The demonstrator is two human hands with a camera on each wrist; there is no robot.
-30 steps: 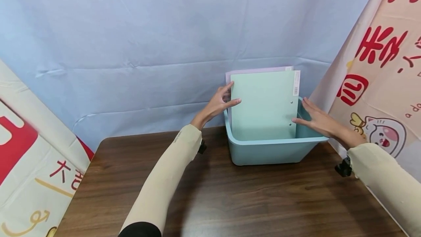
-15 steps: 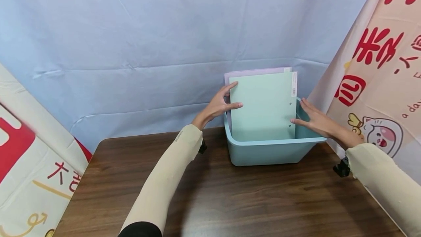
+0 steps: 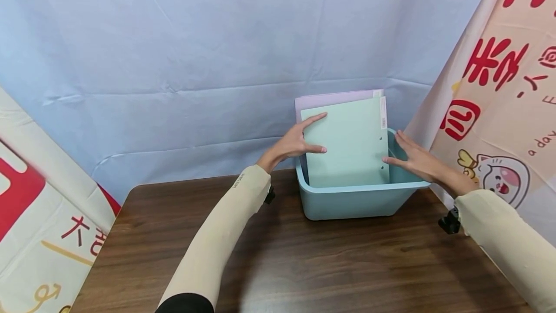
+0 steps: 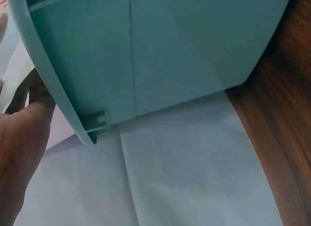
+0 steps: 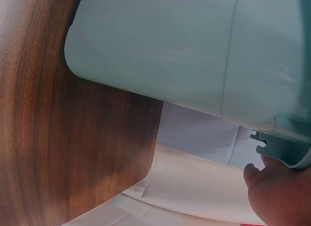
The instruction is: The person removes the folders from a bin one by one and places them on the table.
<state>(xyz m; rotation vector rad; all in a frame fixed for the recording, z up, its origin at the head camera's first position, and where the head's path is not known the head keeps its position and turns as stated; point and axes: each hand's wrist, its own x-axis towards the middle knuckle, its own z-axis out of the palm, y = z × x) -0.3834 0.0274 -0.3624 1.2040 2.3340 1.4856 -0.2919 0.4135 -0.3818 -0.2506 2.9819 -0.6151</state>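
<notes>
In the head view a pale green folder (image 3: 347, 144) stands tilted inside a blue-green plastic bin (image 3: 347, 204). A barcode label runs down its upper right edge. Behind it stands a purple folder (image 3: 332, 98), mostly hidden. My left hand (image 3: 292, 141) grips the green folder's left edge, thumb and index finger across its front; the other fingers are hidden behind it. My right hand (image 3: 414, 158) rests at the bin's right rim, fingers fairly straight, thumb toward the folder. The right wrist view shows that hand (image 5: 282, 192) against the rim.
The bin stands at the back of a brown wooden table (image 3: 304, 264). A pale blue cloth (image 3: 173, 62) hangs behind. Printed banners hang on the right (image 3: 499, 110) and left (image 3: 43, 216).
My left hand has slid right, farther over the green folder's front. The folder has tilted slightly left, and more of the purple one shows above it. My right hand stays at the rim.
</notes>
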